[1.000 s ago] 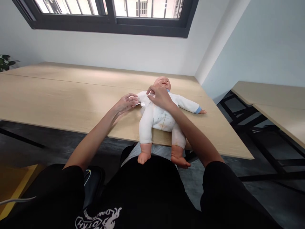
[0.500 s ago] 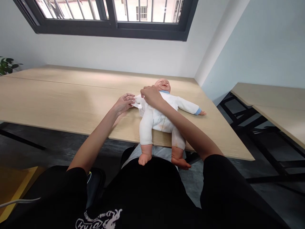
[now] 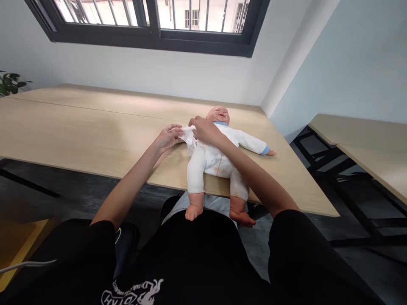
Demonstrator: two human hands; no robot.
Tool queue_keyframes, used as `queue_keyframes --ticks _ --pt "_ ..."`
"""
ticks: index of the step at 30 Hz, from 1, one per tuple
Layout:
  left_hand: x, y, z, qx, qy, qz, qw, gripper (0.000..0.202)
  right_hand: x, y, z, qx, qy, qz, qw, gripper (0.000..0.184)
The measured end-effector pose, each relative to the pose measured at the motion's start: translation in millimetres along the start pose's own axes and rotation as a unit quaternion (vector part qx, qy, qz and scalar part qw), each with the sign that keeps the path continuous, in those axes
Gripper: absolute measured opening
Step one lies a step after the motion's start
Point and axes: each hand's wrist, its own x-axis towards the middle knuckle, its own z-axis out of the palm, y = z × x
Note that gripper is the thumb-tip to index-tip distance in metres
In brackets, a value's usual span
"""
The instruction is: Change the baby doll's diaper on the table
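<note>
A baby doll (image 3: 219,159) in a white suit with blue cuffs lies on its back on the light wooden table (image 3: 79,127), its bare feet hanging over the near edge. My left hand (image 3: 168,137) pinches the end of the doll's white sleeve (image 3: 188,136) on the left side. My right hand (image 3: 205,129) is closed on the same sleeve near the doll's shoulder, just below its head. The doll's other arm stretches out to the right.
A dark-framed window runs along the white back wall. A green plant (image 3: 9,82) shows at the far left edge. A second wooden table (image 3: 365,140) stands to the right, across a gap with dark floor and black table legs.
My right hand has slid left from the doll's chest to the sleeve by the shoulder. The sleeve is now bunched between both hands. The view shifted slightly.
</note>
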Motion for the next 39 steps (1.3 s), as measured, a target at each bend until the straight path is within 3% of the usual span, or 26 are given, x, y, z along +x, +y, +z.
queue_keyframes --ticks 2,4,8,15,22,26,30,34,39 --pt "2 3 6.8 -0.009 -0.008 -0.002 1.0 0.042 -19 11 -14 0.042 0.064 0.009 0.997 0.028" --pt "5 8 17.9 0.0 -0.028 0.004 1.0 0.044 -39 23 -23 0.087 0.084 0.012 0.993 0.021" --pt "6 20 47.8 0.088 -0.102 0.017 0.991 0.043 -65 41 -17 0.142 0.02 -0.021 0.989 0.026" --pt "9 18 83.5 0.2 -0.143 0.045 0.968 0.032 -54 44 16 0.087 -0.052 -0.003 0.995 0.053" --pt "10 4 117.7 0.262 -0.115 0.019 0.958 0.03 -52 42 19 0.194 0.01 0.001 0.981 0.05" --pt "10 -3 120.9 0.278 -0.085 0.023 0.957 0.038 -55 49 22 0.333 0.038 0.012 0.942 0.068" --pt "10 -14 114.0 0.316 -0.131 0.071 0.937 0.05 -64 57 15 0.418 0.065 0.045 0.905 0.092" --pt "4 -19 113.0 0.368 -0.17 0.122 0.906 0.045 -90 59 -2 0.405 0.063 0.061 0.91 0.075" --pt "-10 -22 119.9 0.419 -0.154 0.181 0.876 0.035 -127 70 -7 0.414 0.19 0.119 0.882 0.045"
